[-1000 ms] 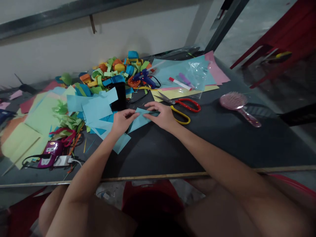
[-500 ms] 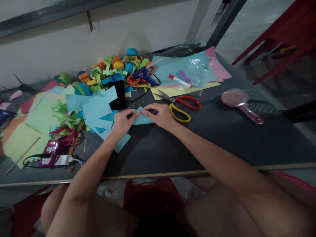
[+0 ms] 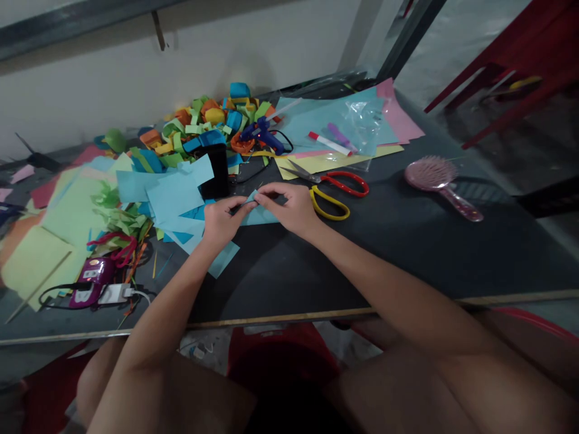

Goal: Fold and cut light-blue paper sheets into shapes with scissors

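Observation:
Between my two hands is a small piece of light blue paper (image 3: 251, 196), pinched at the fingertips. My left hand (image 3: 222, 222) is closed on its left side, thumb against forefinger. From the right, my right hand (image 3: 292, 208) grips it the same way, and the fingers of both hands almost meet. Another light blue sheet (image 3: 262, 216) lies on the table beneath them. Scissors (image 3: 332, 188) with one red and one yellow handle lie open just right of my right hand. Left of my left hand is a pile of light blue paper pieces (image 3: 174, 196).
A black phone (image 3: 216, 172) stands behind my hands. Farther back are a heap of coloured paper loops (image 3: 203, 123), a blue glue gun (image 3: 265, 135) and a marker (image 3: 330, 144). A pink hairbrush (image 3: 436, 178) lies right; a purple device (image 3: 94, 280) with cables lies left.
The pinched blue paper now shows a small raised, folded corner between my fingertips. My hands stay nearly in place, and the view has shifted slightly.

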{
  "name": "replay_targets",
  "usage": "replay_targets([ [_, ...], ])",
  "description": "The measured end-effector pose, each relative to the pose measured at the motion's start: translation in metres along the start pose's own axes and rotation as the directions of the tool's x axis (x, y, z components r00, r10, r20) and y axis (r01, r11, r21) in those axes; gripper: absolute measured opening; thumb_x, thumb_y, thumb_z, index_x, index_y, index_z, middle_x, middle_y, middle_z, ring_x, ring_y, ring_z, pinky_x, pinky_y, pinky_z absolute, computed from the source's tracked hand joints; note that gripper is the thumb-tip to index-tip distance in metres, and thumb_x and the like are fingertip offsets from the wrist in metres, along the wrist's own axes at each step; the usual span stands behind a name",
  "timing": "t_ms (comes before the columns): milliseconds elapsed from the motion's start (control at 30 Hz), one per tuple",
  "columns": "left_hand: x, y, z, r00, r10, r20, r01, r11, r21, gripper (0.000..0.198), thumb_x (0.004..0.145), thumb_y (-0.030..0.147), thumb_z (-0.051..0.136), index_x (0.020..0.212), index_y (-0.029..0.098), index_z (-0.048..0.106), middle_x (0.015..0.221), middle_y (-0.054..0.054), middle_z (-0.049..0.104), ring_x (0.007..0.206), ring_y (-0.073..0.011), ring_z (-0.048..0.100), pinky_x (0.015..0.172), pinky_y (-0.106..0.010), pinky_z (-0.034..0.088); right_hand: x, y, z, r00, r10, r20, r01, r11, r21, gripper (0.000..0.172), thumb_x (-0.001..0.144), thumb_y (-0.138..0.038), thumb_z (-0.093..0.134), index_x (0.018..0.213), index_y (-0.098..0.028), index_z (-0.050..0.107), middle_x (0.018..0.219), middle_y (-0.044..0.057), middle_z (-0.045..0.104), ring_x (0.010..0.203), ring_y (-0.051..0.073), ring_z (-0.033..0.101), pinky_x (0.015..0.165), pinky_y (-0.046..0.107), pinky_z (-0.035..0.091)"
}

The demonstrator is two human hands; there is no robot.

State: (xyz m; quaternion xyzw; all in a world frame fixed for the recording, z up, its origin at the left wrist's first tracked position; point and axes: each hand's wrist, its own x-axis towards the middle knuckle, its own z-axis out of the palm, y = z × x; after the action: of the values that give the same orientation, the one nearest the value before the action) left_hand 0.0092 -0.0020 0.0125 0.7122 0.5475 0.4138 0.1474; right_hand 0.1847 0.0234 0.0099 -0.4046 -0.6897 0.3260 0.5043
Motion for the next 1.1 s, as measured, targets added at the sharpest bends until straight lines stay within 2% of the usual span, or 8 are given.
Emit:
replay_targets([
  [300, 0.000, 0.000, 0.002, 0.998, 0.053, -0.029, -0.054, 0.998, -0.015, 0.028, 0.083, 0.046, 0.067, 0.078, 0.020, 0.076, 0.068, -0.001, 0.071, 0.060, -0.0117, 0.059, 0.056, -0.024, 0.041, 0.000, -0.002, -0.002, 0.999, -0.050, -0.003, 0.050, 0.999, 0.022, 0.019, 0.081, -0.037, 0.067, 0.078, -0.019, 0.074, 0.076, 0.002, 0.074, 0.069, 0.016, 0.066, 0.067, 0.030, 0.053],
  [400, 0.001, 0.000, 0.001, 0.997, -0.001, -0.071, -0.004, 0.998, -0.070, 0.027, 0.081, 0.045, 0.069, 0.077, 0.020, 0.076, 0.069, -0.001, 0.071, 0.060, -0.0118, 0.058, 0.056, -0.024, 0.041, 0.001, -0.002, -0.004, 0.997, -0.073, -0.007, 0.073, 0.997, 0.022, 0.020, 0.082, -0.038, 0.066, 0.078, -0.020, 0.072, 0.077, 0.003, 0.073, 0.072, 0.017, 0.066, 0.071, 0.031, 0.052],
  [500, 0.005, -0.001, -0.002, 0.977, -0.122, -0.173, 0.096, 0.984, -0.152, 0.026, 0.079, 0.044, 0.070, 0.075, 0.019, 0.075, 0.067, -0.001, 0.068, 0.058, -0.0110, 0.055, 0.054, -0.024, 0.039, 0.004, 0.003, -0.006, 0.992, -0.070, -0.110, 0.072, 0.997, 0.017, 0.024, 0.079, -0.042, 0.070, 0.090, -0.021, 0.069, 0.088, 0.004, 0.073, 0.085, 0.018, 0.066, 0.083, 0.034, 0.052],
  [600, 0.010, -0.003, -0.006, 0.930, -0.244, -0.274, 0.173, 0.950, -0.259, 0.028, 0.077, 0.046, 0.072, 0.072, 0.018, 0.073, 0.061, 0.001, 0.062, 0.055, -0.0095, 0.048, 0.052, -0.024, 0.035, 0.009, 0.013, -0.004, 0.982, 0.033, -0.184, -0.005, 0.989, 0.149, 0.051, 0.067, -0.052, 0.078, 0.107, -0.023, 0.063, 0.106, 0.006, 0.070, 0.095, 0.020, 0.064, 0.086, 0.036, 0.052],
  [667, 0.011, -0.004, -0.007, 0.898, -0.293, -0.329, 0.187, 0.930, -0.317, 0.030, 0.075, 0.048, 0.073, 0.070, 0.018, 0.072, 0.057, 0.002, 0.056, 0.053, -0.0088, 0.044, 0.050, -0.024, 0.033, 0.010, 0.016, 0.003, 0.986, 0.151, -0.076, -0.116, 0.931, 0.347, 0.063, 0.059, -0.060, 0.080, 0.108, -0.025, 0.062, 0.105, 0.005, 0.070, 0.089, 0.019, 0.065, 0.079, 0.035, 0.054],
  [767, 0.011, -0.003, -0.006, 0.875, -0.312, -0.370, 0.175, 0.917, -0.360, 0.031, 0.073, 0.049, 0.074, 0.070, 0.018, 0.071, 0.056, 0.003, 0.052, 0.054, -0.0087, 0.041, 0.051, -0.024, 0.032, 0.007, 0.014, 0.013, 0.946, 0.297, 0.133, -0.318, 0.757, 0.571, 0.058, 0.050, -0.060, 0.084, 0.090, -0.022, 0.066, 0.082, 0.000, 0.070, 0.074, 0.016, 0.066, 0.072, 0.033, 0.056],
  [867, 0.009, 0.000, -0.004, 0.872, -0.306, -0.382, 0.162, 0.917, -0.365, 0.032, 0.073, 0.050, 0.073, 0.071, 0.018, 0.071, 0.057, 0.003, 0.052, 0.054, -0.0088, 0.041, 0.052, -0.024, 0.033, 0.004, 0.008, 0.016, 0.895, 0.414, 0.167, -0.415, 0.636, 0.651, 0.046, 0.052, -0.055, 0.085, 0.075, -0.020, 0.066, 0.069, -0.001, 0.069, 0.066, 0.015, 0.067, 0.068, 0.030, 0.057],
  [1100, 0.008, 0.000, 0.001, 0.868, -0.333, -0.368, 0.172, 0.897, -0.407, 0.030, 0.073, 0.049, 0.073, 0.071, 0.019, 0.070, 0.058, 0.003, 0.051, 0.055, -0.0088, 0.038, 0.053, -0.024, 0.033, 0.006, 0.009, 0.010, 0.884, 0.467, 0.038, -0.376, 0.660, 0.650, 0.041, 0.057, -0.056, 0.083, 0.063, -0.020, 0.064, 0.056, -0.003, 0.063, 0.053, 0.010, 0.063, 0.053, 0.022, 0.051],
])
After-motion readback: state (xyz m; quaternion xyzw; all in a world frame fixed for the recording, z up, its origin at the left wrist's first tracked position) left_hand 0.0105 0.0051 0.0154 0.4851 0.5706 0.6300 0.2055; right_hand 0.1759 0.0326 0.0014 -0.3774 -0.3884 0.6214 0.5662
